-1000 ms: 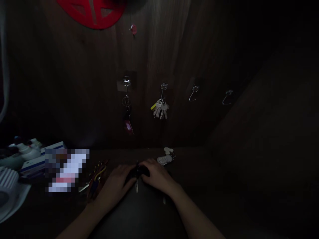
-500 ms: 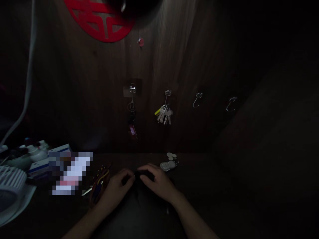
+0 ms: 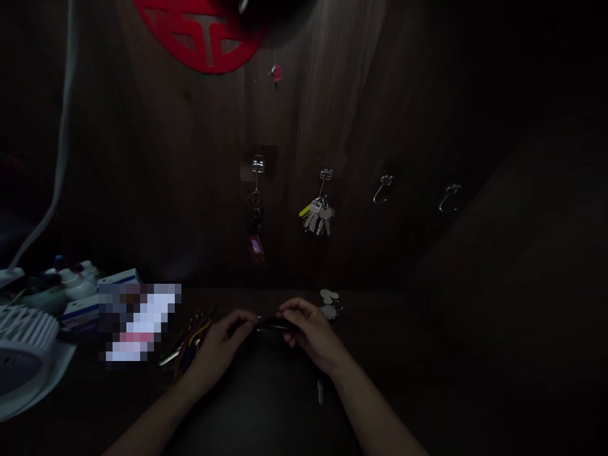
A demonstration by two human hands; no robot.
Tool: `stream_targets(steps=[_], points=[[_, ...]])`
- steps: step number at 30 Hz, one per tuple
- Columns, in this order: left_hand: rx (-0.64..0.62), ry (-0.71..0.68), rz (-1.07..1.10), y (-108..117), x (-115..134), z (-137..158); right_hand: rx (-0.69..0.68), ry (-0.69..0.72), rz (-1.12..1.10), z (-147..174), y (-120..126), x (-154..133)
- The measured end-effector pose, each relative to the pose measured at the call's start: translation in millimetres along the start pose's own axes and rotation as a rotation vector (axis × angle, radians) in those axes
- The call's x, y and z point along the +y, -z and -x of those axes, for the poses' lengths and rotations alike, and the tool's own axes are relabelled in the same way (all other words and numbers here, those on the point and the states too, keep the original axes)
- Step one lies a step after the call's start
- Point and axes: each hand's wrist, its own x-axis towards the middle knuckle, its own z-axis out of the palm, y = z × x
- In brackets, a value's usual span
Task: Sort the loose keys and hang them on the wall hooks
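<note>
A black, glossy, elongated object [image 3: 278, 324] is held level between my hands, just above the dark tabletop. The fingertips of my left hand [image 3: 232, 332] pinch its left end, where something small and shiny shows. My right hand [image 3: 311, 329] grips the other end between thumb and fingers. Beyond the right hand lies a keychain [image 3: 329, 310] with pale round tags, partly covered by that hand. A single key [image 3: 320, 391] rests beside my right forearm. Close to my left wrist is a bundle of coloured cords [image 3: 197, 335] with a metal piece [image 3: 171, 358].
On the dark wooden wall hang several metal hooks [image 3: 384, 189]. One bears a key bunch [image 3: 319, 215], another a keyring with a red tag [image 3: 256, 246]. At left stand a white fan-like appliance [image 3: 28, 354], white bottles [image 3: 76, 284], boxes [image 3: 80, 311] and a hanging cable [image 3: 64, 126].
My right hand has turned and shifted slightly right, so more of the black object shows. My left fingers stay at its left end. The whole view has shifted a little.
</note>
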Motion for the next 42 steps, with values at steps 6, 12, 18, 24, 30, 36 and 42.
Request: stream_targets(steps=[6, 12, 18, 24, 30, 36, 42], points=[[0.037, 0.155, 0.203, 0, 6, 2, -0.090, -0.118, 0.146, 1, -3, 4], [0.008, 0.205, 0.278, -3, 8, 4, -0.050, 0.146, 0.469, 8, -14, -2], [-0.014, 0.167, 0.256, -9, 5, 5, -0.015, 0.297, 0.583, 10, -20, 3], [-0.058, 0.179, 0.409, -12, -10, 2, 0.103, 0.230, 0.428, 4, -14, 3], [-0.054, 0.060, 0.017, -7, -17, 0, 0.140, 0.332, 0.377, 4, -6, -6], [-0.241, -0.171, -0.212, -11, -25, 3, 0.227, 0.384, 0.314, 7, 1, -15], [-0.298, -0.246, -0.268, -12, -27, 3, 0.295, 0.383, 0.254, 6, 11, -23]])
